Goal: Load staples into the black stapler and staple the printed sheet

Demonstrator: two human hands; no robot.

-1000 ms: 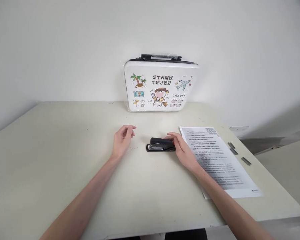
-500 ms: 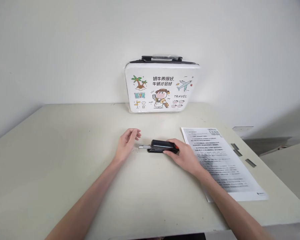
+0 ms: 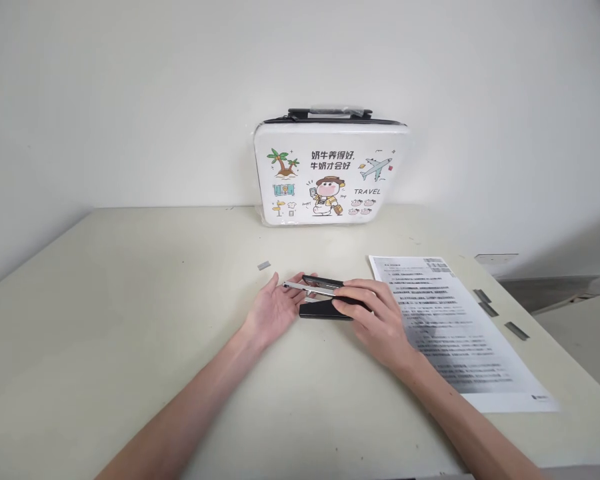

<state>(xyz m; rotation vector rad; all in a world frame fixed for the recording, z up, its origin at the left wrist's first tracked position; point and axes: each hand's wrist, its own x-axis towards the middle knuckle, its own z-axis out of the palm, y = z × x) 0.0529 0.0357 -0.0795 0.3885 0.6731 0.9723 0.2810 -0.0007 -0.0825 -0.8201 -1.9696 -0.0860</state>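
Note:
A black stapler [image 3: 325,309] lies on its side in the middle of the desk with its parts spread apart and its silver magazine sticking out to the left. My right hand [image 3: 380,320] is closed around its rear end. My left hand [image 3: 275,312] is palm up at the stapler's front end, its thumb and fingers apart. Some of its fingertips pass behind the stapler, so whether they touch it I cannot tell. Just beyond my left hand, a short grey strip of staples [image 3: 263,265] rests on the desk.
A printed sheet of paper [image 3: 450,333] lies to the right, partly under my right forearm. Several grey staple strips [image 3: 517,331] sit beyond it near the desk's right edge. A white cartoon-printed case [image 3: 330,173] stands against the wall at the back.
The stapler's parts have come apart, its magazine now tilted out. My left hand has turned palm up and shifted right, towards the stapler. A staple strip now shows behind my left hand.

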